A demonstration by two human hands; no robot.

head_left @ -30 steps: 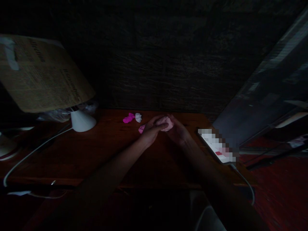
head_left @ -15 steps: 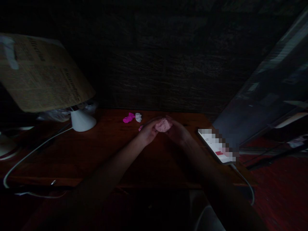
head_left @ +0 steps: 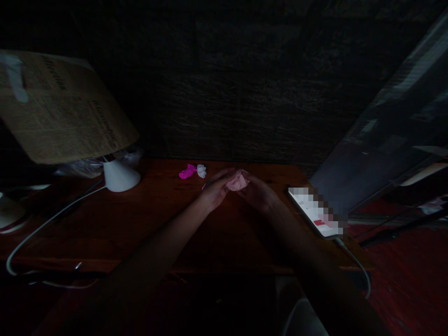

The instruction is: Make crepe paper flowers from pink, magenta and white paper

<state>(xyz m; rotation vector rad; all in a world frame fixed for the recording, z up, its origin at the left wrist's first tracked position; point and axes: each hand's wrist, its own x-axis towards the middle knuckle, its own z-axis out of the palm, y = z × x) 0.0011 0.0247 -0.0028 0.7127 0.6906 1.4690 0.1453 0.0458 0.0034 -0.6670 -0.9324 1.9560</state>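
Near the wooden table's far edge, my left hand and right hand cup the pink lump, best pressed evenly.

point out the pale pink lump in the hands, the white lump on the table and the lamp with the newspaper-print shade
pale pink lump (head_left: 237,182): head view, the middle of its exposed face
white lump (head_left: 201,171): head view, its middle
lamp (head_left: 121,177): head view, its white base

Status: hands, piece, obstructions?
Left hand and right hand closed around pale-pink soft crumpled lump. Bright-magenta crumpled lump and whitish crumpled lump beyond left hand. No visible obstruction between hands.
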